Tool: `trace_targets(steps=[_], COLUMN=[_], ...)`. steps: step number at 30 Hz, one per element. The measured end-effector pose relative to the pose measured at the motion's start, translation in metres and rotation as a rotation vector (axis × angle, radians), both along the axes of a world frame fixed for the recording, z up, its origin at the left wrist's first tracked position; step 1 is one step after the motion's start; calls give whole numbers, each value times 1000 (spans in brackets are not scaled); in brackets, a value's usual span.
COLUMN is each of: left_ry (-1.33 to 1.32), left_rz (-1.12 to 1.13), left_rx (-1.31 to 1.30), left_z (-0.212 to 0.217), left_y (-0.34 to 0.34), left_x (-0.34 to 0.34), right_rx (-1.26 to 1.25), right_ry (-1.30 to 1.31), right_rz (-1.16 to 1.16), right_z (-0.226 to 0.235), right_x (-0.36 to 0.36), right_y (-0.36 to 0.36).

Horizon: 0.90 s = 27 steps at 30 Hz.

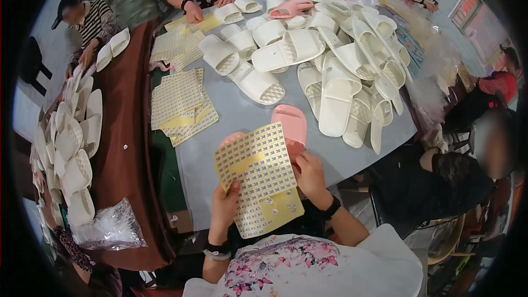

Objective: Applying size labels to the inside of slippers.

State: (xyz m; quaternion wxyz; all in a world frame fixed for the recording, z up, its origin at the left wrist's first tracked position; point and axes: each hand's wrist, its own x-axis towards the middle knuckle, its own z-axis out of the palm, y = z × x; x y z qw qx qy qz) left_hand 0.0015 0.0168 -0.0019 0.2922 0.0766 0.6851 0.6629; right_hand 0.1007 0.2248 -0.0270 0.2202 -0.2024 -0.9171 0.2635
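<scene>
Sticker sheet: yellow, partly peeled, held over the bench edge. Left hand grips its lower edge; right hand pinches its right side. Pink slippers lie just behind. Step, judged: peeling a sticker; next calls for a fingertip lift.

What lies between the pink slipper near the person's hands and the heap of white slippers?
In the head view, only bare grey table separates the pink slipper from the white slippers.
</scene>
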Motion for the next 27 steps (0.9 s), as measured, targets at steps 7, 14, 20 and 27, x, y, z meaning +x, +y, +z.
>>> trace_targets(steps=[7, 14, 20, 27], left_ry=[-163, -400, -347, -290], left_rz=[-43, -51, -37, -51], left_rx=[102, 248, 227, 174], left_z=[19, 0, -6, -13], left_y=[7, 26, 32, 33], left_x=[1, 8, 8, 7], right_rx=[-84, -667, -691, -735], right_ry=[52, 85, 107, 128], right_rz=[91, 80, 67, 83], right_z=[5, 6, -2, -15], right_x=[-3, -3, 8, 10], right_y=[2, 1, -14, -10])
